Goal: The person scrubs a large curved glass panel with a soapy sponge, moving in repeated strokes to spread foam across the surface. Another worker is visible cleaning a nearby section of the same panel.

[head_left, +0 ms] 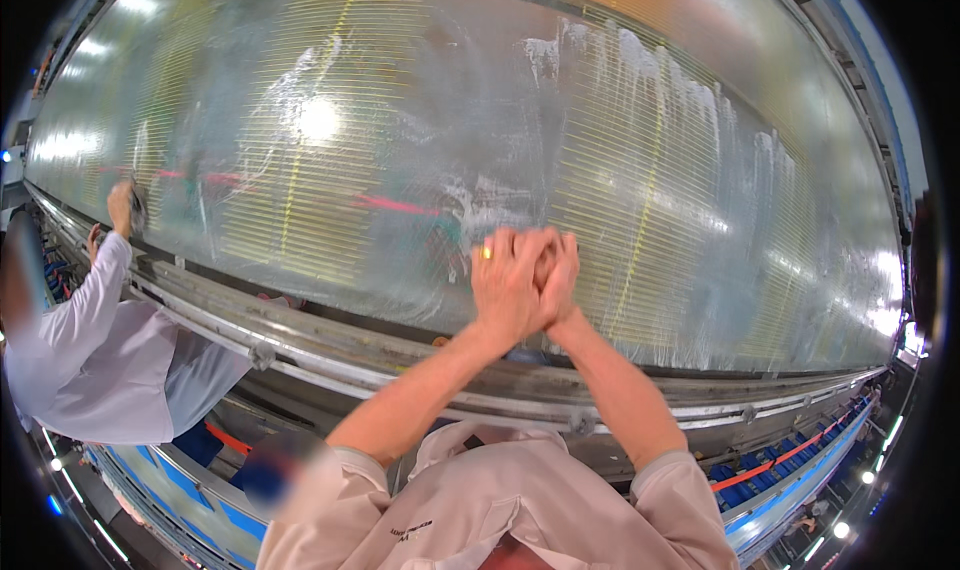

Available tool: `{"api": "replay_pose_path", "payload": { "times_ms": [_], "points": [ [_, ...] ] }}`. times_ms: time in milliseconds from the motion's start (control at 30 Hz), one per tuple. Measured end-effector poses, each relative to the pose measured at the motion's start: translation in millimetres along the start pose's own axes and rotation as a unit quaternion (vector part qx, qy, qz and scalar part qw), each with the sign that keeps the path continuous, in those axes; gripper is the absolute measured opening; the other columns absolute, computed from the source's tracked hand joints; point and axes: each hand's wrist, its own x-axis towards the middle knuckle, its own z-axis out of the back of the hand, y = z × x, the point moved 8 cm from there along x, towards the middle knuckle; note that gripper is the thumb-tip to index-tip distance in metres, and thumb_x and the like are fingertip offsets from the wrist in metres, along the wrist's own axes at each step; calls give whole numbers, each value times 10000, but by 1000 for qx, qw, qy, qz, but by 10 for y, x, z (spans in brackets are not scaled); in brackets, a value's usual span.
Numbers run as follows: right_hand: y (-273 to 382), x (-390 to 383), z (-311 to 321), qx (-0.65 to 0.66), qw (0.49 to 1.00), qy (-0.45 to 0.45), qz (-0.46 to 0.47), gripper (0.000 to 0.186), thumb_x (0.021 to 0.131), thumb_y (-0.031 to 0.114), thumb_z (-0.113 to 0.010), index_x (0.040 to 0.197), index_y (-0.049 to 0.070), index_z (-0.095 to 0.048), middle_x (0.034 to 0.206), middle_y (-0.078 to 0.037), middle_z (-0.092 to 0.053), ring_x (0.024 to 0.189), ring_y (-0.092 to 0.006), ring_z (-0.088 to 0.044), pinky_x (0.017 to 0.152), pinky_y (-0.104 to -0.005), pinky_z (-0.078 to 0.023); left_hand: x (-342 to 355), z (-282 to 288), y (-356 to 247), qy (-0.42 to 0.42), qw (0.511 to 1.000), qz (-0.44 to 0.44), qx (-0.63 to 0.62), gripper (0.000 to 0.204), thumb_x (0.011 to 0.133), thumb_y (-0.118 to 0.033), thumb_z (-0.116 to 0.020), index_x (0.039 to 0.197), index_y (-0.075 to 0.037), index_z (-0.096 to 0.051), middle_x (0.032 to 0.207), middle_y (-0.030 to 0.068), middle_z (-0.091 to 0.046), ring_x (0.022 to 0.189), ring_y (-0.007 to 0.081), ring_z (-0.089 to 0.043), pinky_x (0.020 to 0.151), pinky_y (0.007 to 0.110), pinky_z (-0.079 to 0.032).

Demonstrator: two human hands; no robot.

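Observation:
A long, glossy translucent panel with yellow lines, pink marks and white wet-looking smears spans the view. My left hand, with a yellow ring, is at the panel's near middle, fingers bent and pressed together. My right hand is right against it, its fingers also curled. Both are on or just over the panel's surface. Whatever they hold, if anything, is hidden under the fingers and cannot be made out.
A co-worker in white sleeves stands at the left with a hand on a dark object at the panel. Metal rails run along the near edge. Racks with blue parts and orange strips are below at both sides.

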Motion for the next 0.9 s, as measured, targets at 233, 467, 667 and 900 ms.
{"api": "replay_pose_path", "payload": {
  "times_ms": [233,467,667,900],
  "points": [
    [-633,2372,-27,-82,994,-23,64,196,862,352,-678,840,158,-682,834,-18,-714,809,-289,-641,770,-451,-381,2169,-492,627,-14,1000,3,0,333,878,-404,-713,1078,-144,-769,1004,209,-699,981,410,-672,881,514,-523],
    [-799,3163,-126,-203,977,1,63,264,831,344,-740,819,86,-686,750,-118,-689,717,-333,-646,691,-462,-450,2927,-618,786,-56,998,-21,25,357,883,-440,-717,1038,-120,-749,1000,207,-712,960,416,-677,900,507,-516],
    [-466,1754,94,-126,992,-17,24,232,906,353,-666,827,138,-705,908,-78,-756,933,-263,-674,807,-448,-386,1536,-462,401,-1,1000,-10,17,271,891,-341,-712,1072,-142,-745,1032,169,-720,967,384,-694,858,476,-550],
    [300,-448,367,-117,993,-29,5,232,873,348,-681,936,125,-682,908,-46,-664,924,-253,-572,803,-448,-363,-509,-81,-232,27,999,-25,-18,285,873,-321,-743,1096,-146,-706,1003,110,-653,936,327,-616,825,464,-446]
  ]
}}
